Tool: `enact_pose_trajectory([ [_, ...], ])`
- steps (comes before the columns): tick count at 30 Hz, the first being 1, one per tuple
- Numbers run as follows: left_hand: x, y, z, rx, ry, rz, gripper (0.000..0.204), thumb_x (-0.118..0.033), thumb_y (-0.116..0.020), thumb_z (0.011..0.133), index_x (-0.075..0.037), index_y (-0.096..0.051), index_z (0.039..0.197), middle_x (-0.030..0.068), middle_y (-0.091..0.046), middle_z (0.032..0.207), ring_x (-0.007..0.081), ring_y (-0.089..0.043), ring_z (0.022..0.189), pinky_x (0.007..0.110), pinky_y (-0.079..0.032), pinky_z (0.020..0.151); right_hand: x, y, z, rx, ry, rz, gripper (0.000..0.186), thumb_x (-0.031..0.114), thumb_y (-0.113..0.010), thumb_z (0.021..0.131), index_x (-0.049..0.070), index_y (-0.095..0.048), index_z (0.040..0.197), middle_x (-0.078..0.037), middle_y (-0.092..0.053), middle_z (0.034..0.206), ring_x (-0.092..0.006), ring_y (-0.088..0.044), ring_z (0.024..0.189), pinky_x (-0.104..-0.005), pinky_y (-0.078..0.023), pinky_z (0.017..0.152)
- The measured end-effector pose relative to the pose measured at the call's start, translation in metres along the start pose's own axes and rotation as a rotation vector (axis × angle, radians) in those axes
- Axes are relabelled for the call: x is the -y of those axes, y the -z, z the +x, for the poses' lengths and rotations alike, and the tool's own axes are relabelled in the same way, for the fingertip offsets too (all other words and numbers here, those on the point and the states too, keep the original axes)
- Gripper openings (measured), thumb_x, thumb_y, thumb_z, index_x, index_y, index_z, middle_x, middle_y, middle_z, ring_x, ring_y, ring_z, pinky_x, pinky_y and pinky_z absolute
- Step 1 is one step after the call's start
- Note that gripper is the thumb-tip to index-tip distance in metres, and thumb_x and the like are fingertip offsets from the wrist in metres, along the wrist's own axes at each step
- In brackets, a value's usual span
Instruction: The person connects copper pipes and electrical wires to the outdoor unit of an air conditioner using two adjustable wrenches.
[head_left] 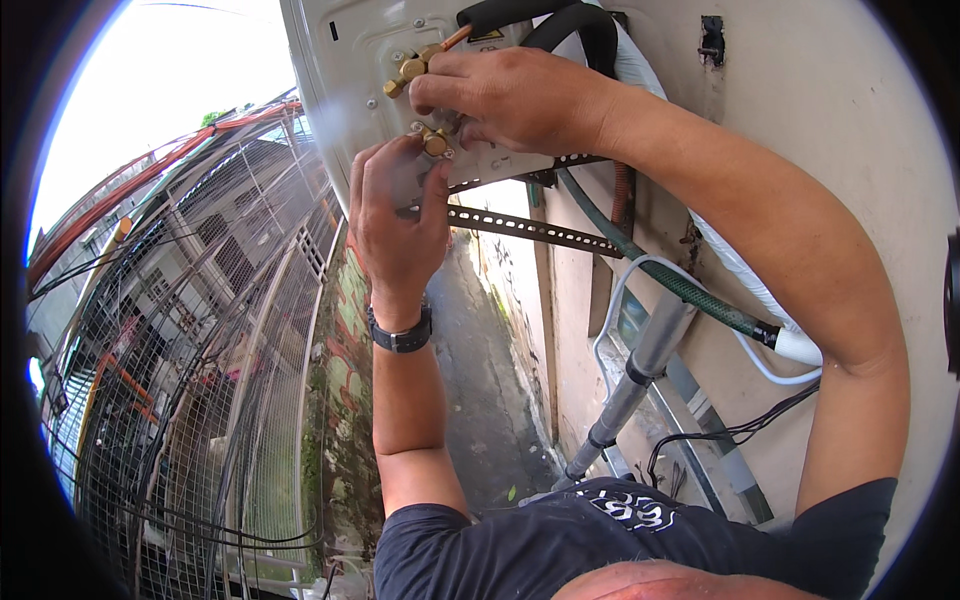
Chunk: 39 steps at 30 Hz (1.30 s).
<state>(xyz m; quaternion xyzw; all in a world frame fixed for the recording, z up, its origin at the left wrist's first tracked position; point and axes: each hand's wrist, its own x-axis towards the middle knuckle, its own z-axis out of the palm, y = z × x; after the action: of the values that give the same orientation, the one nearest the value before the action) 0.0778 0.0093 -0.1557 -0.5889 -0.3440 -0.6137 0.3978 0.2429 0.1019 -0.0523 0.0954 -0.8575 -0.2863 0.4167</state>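
At the side of a pale outdoor air-conditioner unit (350, 60), my left hand (392, 205) has its thumb and fingertips closed about the lower brass valve (435, 143). A dark watch strap is round that wrist. My right hand (510, 95) reaches across from the right with its fingers curled. Its knuckles lie against the upper brass valve (412, 70), and its fingertips are bent in beside the lower one. What those fingertips grip is hidden. From the upper valve a copper pipe (457, 38) runs into black foam insulation (495, 14).
A perforated metal bracket (535, 230) supports the unit. Green braided hose (650, 262) and a pale cable hang by the wall (800, 110). Below are a metal ladder (640, 365) and a narrow alley floor (480, 370) far down. Wire mesh and many cables (190, 400) fill the left side.
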Motion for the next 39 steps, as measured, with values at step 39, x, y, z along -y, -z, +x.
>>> enact_pose_trajectory([
  [39,0.009,0.012,0.108,0.331,0.022,-0.046,0.024,-0.021,-0.071,0.100,0.000,-0.074,0.111,0.0073,-0.071,0.107,0.0153,-0.068,0.098,0.028,-0.052,0.089,0.004,-0.011,-0.003,-0.093,0.093,-0.295,0.016,0.027,-0.062,0.094,0.016,-0.072,0.101,-0.003,-0.070,0.107,-0.0248,-0.068,0.107,-0.0399,-0.062,0.084],
])
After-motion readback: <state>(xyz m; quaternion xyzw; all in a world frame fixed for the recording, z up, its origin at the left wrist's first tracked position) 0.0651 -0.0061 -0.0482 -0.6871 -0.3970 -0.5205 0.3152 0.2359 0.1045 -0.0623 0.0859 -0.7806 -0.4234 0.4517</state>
